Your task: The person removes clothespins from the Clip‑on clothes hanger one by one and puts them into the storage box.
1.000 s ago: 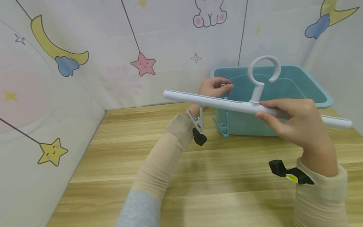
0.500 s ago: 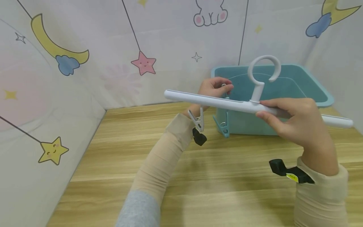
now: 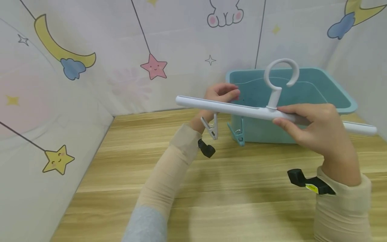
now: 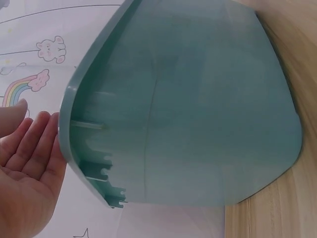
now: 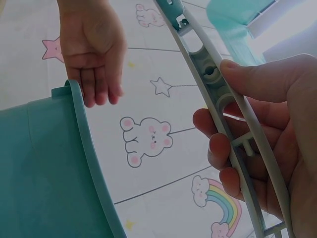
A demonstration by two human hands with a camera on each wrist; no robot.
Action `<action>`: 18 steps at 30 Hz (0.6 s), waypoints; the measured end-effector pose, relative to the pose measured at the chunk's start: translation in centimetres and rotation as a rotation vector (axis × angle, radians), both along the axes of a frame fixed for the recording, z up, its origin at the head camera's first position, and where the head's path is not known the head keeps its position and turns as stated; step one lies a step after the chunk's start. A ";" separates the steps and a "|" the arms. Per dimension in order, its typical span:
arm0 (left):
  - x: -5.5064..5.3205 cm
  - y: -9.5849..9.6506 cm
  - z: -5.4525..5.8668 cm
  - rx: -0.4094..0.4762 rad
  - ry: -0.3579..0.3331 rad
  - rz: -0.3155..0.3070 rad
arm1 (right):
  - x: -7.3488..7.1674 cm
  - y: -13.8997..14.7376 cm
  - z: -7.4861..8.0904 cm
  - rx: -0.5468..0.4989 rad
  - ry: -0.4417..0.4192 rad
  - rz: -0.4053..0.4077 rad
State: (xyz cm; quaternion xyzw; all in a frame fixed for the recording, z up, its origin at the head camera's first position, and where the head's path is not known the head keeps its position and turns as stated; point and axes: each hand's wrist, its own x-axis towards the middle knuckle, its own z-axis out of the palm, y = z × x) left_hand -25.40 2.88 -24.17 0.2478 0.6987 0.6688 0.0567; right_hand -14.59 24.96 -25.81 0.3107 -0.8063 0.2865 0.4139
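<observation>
– Where is the hanger [image 3: 229,107] held?
– In the right grip [image 3: 320,129], above the surface [image 3: 133,148], before the bin [image 3: 272,134]; the white clip [image 3: 215,133] and teal clip [image 3: 241,138] are hung beneath.
– What is changed?
– The left grip [image 3: 222,92] is drawn slightly leftward; the small piece pinched there earlier is no longer seen. It is wide and empty, so a release is presumed.
– Any writing?
– On the yellow label [image 3: 312,188], nothing can be read.
</observation>
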 end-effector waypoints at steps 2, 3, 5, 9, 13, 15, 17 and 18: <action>-0.1 -0.5 -0.6 0.043 0.027 -0.020 | 0.0 0.0 0.0 -0.002 0.006 0.002; -0.2 -0.8 -0.9 0.061 0.041 -0.027 | 0.0 -0.1 0.0 -0.002 0.009 0.001; -0.9 -1.2 -1.9 0.103 0.075 -0.046 | -0.1 -0.1 0.0 -0.001 0.014 -0.002; -2.0 -2.1 -3.5 0.148 0.106 -0.073 | -0.1 -0.1 -0.1 -0.001 0.013 -0.008; -2.1 -3.0 -3.8 0.158 0.074 -0.053 | -0.1 0.0 -0.1 -0.006 0.008 -0.016; -1.8 -3.4 -3.7 0.155 0.050 -0.029 | -0.1 0.0 -0.2 -0.008 0.008 -0.018; -1.4 -3.8 -3.5 0.131 0.049 0.007 | -0.1 -0.1 -0.2 -0.010 0.010 -0.018; -1.3 -4.0 -3.4 0.120 0.048 0.019 | -0.1 -0.1 -0.2 -0.011 0.012 -0.017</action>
